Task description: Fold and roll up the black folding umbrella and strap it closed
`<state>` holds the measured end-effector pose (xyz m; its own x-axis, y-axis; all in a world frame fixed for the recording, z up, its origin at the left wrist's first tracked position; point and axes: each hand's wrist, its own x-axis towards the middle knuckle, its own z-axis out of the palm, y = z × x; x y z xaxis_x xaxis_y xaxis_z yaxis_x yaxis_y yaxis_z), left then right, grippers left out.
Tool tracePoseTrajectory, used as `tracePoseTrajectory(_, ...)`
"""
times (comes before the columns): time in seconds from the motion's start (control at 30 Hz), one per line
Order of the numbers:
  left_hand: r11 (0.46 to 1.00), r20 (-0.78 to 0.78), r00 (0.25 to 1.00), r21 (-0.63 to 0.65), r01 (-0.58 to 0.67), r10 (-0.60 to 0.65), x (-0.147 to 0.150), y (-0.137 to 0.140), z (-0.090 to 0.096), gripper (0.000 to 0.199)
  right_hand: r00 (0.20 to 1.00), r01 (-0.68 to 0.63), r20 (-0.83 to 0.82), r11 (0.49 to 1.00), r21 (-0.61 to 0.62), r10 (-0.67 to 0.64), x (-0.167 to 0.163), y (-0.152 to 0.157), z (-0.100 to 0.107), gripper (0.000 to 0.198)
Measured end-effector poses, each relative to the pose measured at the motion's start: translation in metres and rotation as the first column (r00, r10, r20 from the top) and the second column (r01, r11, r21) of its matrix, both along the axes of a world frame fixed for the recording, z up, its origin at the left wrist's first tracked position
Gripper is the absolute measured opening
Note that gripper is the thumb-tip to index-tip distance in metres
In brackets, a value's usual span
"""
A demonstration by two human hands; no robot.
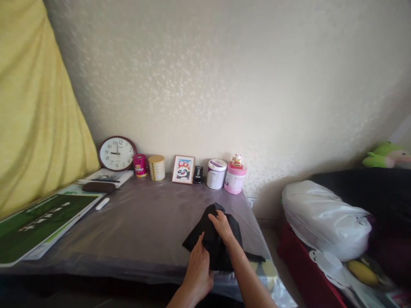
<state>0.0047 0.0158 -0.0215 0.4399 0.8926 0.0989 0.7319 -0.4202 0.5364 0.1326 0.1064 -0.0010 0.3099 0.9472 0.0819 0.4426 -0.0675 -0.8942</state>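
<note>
A piece of thin black cloth (pixel 210 231) lies bunched near the right front corner of the table, with a pointed corner to the left and a narrow strip trailing right; its exact kind does not show. My right hand (pixel 222 226) is closed on its upper part, thumb toward the left. Nearer to me, my left hand (pixel 199 265) grips the lower left side, its index finger stretched forward along the fabric. The cloth hides some of the fingertips of both hands.
Along the wall stand a clock (pixel 117 153), a magenta can (pixel 140 165), a yellow-lidded jar (pixel 157 168), a framed panda picture (pixel 183 170) and two tubs (pixel 216 174). A green board (pixel 48 222) lies left. Past the table's right edge sits a white plastic bag (pixel 324 214).
</note>
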Motion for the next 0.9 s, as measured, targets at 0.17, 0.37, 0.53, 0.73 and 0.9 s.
tracePoseTrajectory(0.17,0.997,-0.162,0.987,0.082,0.008,0.005,-0.012,-0.009,-0.019,0.068,0.985,0.005,0.173,0.995,-0.099,0.012,-0.005,0.003,0.001,0.048)
tracePoseTrajectory(0.37,0.852,0.090,0.993,0.511,-0.114,0.078,-0.029,-0.018,-0.024,0.039,0.946,-0.129,0.273,0.977,-0.169,0.172,-0.015,-0.004,0.010,0.039)
tracePoseTrajectory(0.53,0.790,-0.024,0.995,0.606,0.092,-0.097,-0.020,-0.012,-0.008,0.042,0.881,-0.255,0.358,0.948,-0.193,0.310,-0.027,-0.011,0.017,0.023)
tracePoseTrajectory(0.73,0.784,-0.098,0.993,0.611,0.111,-0.064,-0.015,0.005,-0.040,0.055,0.792,-0.334,0.484,0.927,-0.168,0.373,-0.034,-0.027,0.019,0.025)
tracePoseTrajectory(0.9,0.790,-0.098,0.991,0.599,0.132,-0.091,-0.017,0.005,-0.046,0.066,0.749,-0.476,0.603,0.856,0.203,0.273,-0.019,-0.040,0.000,0.023)
